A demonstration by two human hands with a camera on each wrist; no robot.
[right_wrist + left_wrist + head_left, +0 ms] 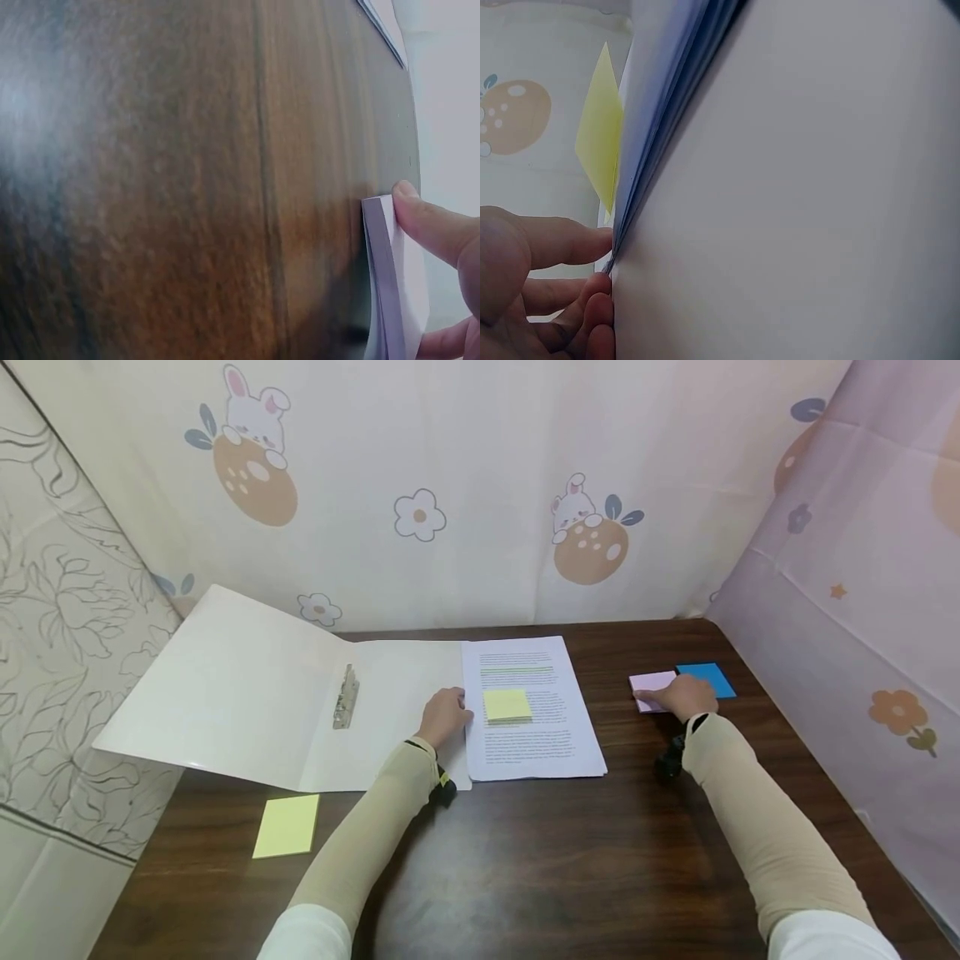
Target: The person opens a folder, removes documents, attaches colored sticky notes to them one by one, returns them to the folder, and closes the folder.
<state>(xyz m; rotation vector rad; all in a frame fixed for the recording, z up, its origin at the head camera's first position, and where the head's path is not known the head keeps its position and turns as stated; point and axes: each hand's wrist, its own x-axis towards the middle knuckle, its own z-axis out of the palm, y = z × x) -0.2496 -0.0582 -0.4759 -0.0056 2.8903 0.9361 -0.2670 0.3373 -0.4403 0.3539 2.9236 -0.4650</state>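
Light, nearly closed grips seemed best: the left hand [444, 717] pinched the printed sheets' [553, 718] nine-o'clock edge; the right hand [686, 696] held the lilac sticky-note pad [652, 681] between thumb and fingers.

Sticky-note pads number four: one yellow pad [286, 827] at the near left, a second yellow pad [507, 702] on the paper, one pink pad [654, 679] and one blue pad [709, 678] at the far right. There is one stack of printed paper [534, 753], one white folder [232, 693], one metal clip [345, 697] and one brown table [570, 868]. Hands total two, one left hand [444, 717] and one right hand [687, 697]. The far cloth [480, 435] shows two printed rabbits.
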